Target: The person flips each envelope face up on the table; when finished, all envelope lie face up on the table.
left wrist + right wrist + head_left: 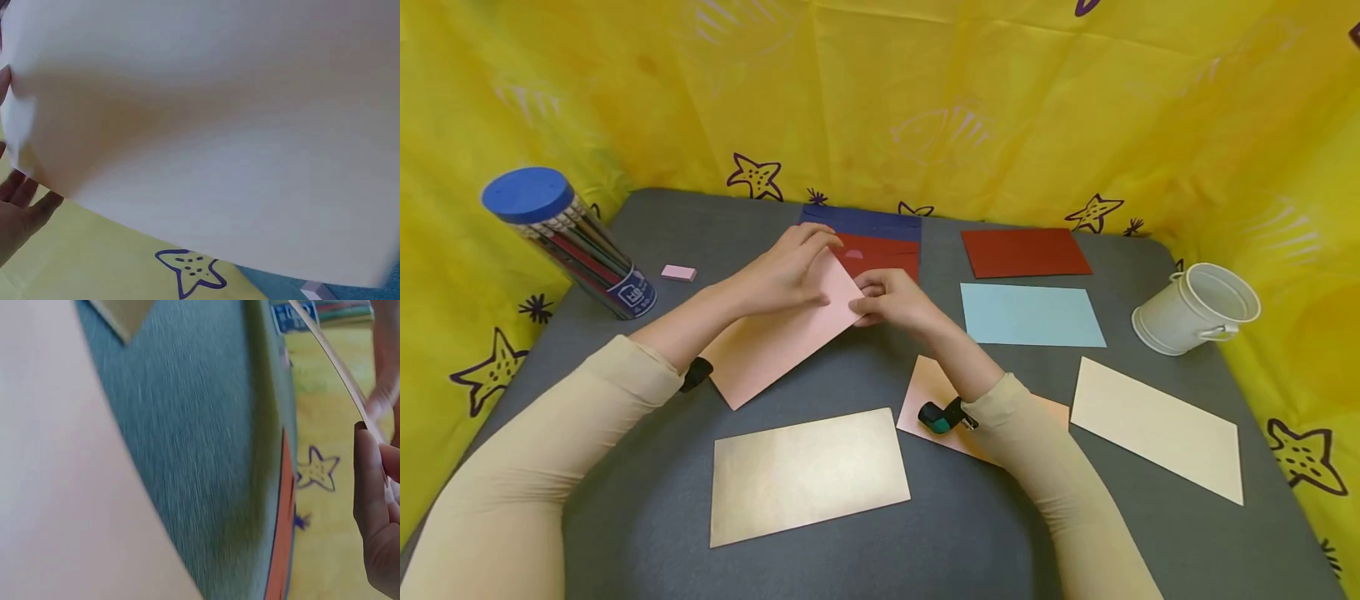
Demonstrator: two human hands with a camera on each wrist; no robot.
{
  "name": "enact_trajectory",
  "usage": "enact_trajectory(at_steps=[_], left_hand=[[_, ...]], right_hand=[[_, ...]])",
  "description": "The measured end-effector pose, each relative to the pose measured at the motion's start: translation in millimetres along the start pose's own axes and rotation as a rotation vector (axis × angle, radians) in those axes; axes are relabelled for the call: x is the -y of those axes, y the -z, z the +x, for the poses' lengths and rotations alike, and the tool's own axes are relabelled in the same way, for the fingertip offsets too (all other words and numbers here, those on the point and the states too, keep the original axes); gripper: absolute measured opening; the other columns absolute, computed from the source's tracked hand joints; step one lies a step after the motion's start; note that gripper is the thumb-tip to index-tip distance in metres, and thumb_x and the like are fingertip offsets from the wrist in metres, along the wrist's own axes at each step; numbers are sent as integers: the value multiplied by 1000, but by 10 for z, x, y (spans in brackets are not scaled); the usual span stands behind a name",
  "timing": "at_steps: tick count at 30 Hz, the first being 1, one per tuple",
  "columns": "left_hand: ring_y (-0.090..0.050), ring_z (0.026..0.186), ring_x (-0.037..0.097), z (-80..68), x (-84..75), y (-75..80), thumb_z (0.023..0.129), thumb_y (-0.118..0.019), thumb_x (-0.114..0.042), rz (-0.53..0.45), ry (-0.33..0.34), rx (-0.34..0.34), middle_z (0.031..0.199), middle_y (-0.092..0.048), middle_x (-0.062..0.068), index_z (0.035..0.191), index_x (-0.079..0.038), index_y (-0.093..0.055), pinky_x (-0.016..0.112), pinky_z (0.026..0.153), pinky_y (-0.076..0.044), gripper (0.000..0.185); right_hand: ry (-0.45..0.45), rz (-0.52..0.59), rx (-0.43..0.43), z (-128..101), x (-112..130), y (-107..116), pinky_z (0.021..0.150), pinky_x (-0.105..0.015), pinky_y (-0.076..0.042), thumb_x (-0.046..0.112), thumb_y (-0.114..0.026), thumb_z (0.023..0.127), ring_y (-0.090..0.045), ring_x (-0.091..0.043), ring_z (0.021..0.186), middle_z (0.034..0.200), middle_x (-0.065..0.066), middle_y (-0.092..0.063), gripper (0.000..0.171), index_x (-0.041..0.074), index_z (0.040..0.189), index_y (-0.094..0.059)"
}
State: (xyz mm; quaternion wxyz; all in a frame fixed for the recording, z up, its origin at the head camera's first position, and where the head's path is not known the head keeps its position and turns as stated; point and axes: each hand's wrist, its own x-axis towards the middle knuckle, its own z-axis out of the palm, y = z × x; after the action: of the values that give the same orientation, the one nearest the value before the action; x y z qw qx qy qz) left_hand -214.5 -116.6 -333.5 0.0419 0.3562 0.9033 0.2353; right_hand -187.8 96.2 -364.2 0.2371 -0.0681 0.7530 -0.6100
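I see a grey desk (820,575), yellow star cloth behind. Gold sheet (807,475) near, white bucket (1195,308) right. Left hand (790,271) and right hand (891,302) both pinch the pink sheet (775,342).

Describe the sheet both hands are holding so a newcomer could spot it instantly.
On the grey table, look at the middle, just in front of the dark blue and red sheets by the yellow backdrop. The pink sheet is there, gripped by the left hand and right hand. It alone is lifted off the table.
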Motion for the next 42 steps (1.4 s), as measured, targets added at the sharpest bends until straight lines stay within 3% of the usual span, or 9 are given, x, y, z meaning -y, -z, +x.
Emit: enact_trajectory(at_steps=[3, 7, 12, 18, 23, 26, 31, 42], left_hand=[[-23, 147, 38, -7, 67, 4, 81, -81, -22, -67, 73, 32, 158, -28, 19, 152, -4, -28, 57, 123, -20, 91], [-30, 146, 36, -29, 186, 28, 83, -78, -26, -145, 190, 85, 159, -30, 18, 157, -6, -16, 57, 122, -23, 99], [-42, 138, 34, -62, 312, 70, 85, -77, -26, -239, 303, 83, 150, -45, 17, 154, -6, -25, 53, 118, -32, 88], [-46, 135, 34, -109, 424, 133, 88, -74, -19, -433, 410, -3, 139, -53, 19, 148, -4, -37, 50, 118, -33, 72], [-60, 110, 23, -161, 498, 156, 90, -71, -19, -565, 491, -12, 128, -58, 15, 143, -6, -40, 39, 100, -49, 63], [-67, 90, 12, -204, 540, 146, 91, -70, -16, -678, 508, -15, 110, -67, 5, 135, -3, -42, 32, 89, -57, 54], [-70, 80, 8, -262, 590, 94, 94, -67, -13, -839, 481, -26, 87, -70, -10, 121, 2, -51, 32, 83, -61, 34], [-69, 79, 8, -260, 598, 61, 91, -71, -18, -858, 479, -119, 84, -71, -7, 106, -5, -68, 23, 79, -60, 20]], right_hand=[[-16, 33, -46, -41, -2, 146, 81, -37, -61, -2, -64, 91, -69, -12, 71, 98, -14, -70, 30, -7, 120, -60], [-13, 111, -97, -99, -14, 345, 77, -32, -62, -1, -64, 92, -68, -11, 73, 92, -5, -70, 33, -8, 123, -56], [6, 218, -139, -179, -40, 554, 71, -24, -61, -3, -61, 93, -68, -10, 74, 83, 3, -69, 30, -8, 122, -53], [-10, 236, -173, -257, -61, 691, 75, -25, -61, 1, -62, 94, -67, -12, 76, 85, 3, -69, 32, -6, 123, -53], [-12, 271, -179, -311, -114, 785, 76, -24, -61, 1, -60, 95, -68, -12, 78, 89, 1, -69, 31, -5, 124, -51], [-4, 314, -186, -339, -147, 845, 77, -23, -61, 0, -58, 96, -69, -12, 80, 91, 0, -67, 26, -3, 121, -52], [12, 404, -213, -359, -190, 922, 75, -21, -60, -1, -57, 96, -69, -11, 80, 89, 0, -66, 16, 2, 112, -52], [-1, 492, -248, -372, -210, 918, 79, -27, -61, 0, -58, 96, -70, -13, 82, 94, -2, -65, 14, 7, 109, -59]])
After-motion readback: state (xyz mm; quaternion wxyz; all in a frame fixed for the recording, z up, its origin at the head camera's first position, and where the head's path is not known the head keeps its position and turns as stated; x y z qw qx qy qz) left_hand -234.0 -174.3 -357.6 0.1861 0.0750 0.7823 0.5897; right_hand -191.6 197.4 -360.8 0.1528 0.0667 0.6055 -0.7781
